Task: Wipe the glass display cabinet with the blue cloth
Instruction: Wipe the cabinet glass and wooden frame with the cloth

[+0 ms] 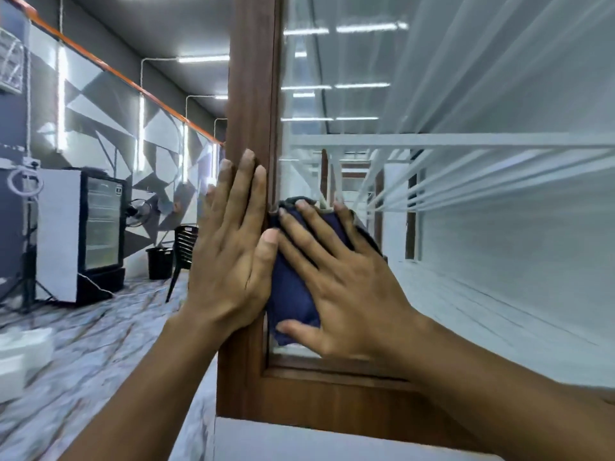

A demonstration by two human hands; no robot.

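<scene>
The glass display cabinet fills the right half of the frame, with white wire shelves behind its pane. Its brown wooden post runs down the centre. A marble-patterned floor spreads across the lower left. At mid left a glass-door fridge stands against the patterned wall.

The left hand lies flat on the wooden post at frame centre. Its grip is apart, with the fingers straight and holding nothing. Just to its right, the right hand is spread over the blue cloth, its grip also apart. The straight fingers and thumb press the cloth rather than clutch it. The cloth is bunched against the glass in the pane's lower left corner, touching the post.

Between the fridge and the post stand a black chair and a smaller black bucket.
</scene>
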